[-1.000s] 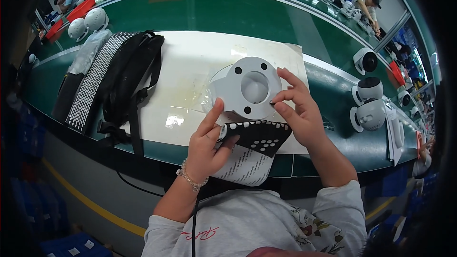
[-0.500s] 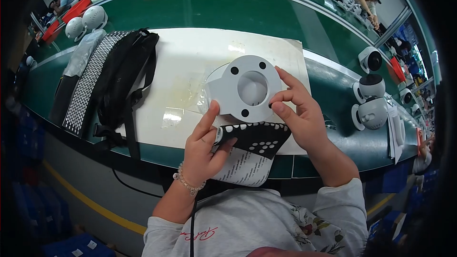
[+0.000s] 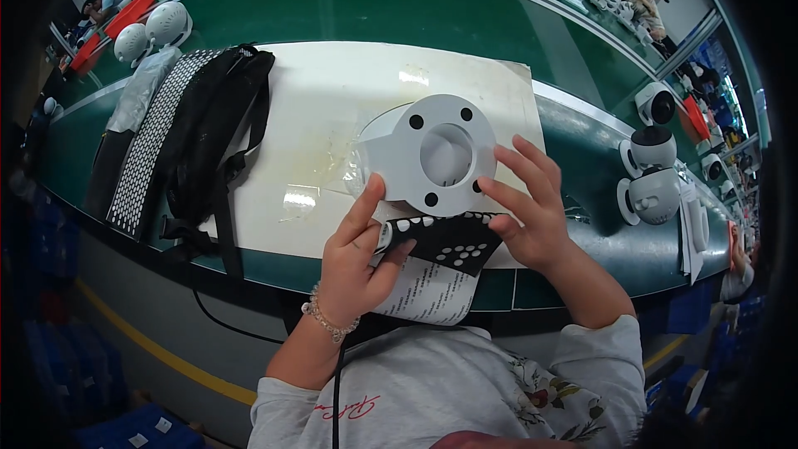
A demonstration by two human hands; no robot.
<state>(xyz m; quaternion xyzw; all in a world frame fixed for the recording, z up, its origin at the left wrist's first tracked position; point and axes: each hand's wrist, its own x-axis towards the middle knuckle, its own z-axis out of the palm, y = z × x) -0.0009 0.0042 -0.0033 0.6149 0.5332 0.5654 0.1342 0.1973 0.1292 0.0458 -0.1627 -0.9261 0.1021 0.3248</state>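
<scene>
While your left hand (image 3: 353, 262) pinches the folded, white-spotted black sheet (image 3: 428, 237) between thumb and fingers, its index fingertip touches the edge of the white device (image 3: 403, 160); that device sits on the white board (image 3: 320, 108) just beyond the sheet, its round, hollowed base facing you, with black dots (image 3: 416, 121) around the ring; your right hand (image 3: 532, 208) is loosely spread, gripping nothing visible, one fingertip at the ring's lower-right dot; a black strapped bag (image 3: 195, 145) lies well to your left.

Green workbench (image 3: 399, 12), grey floor (image 3: 224, 353), yellow line (image 3: 166, 355)
</scene>
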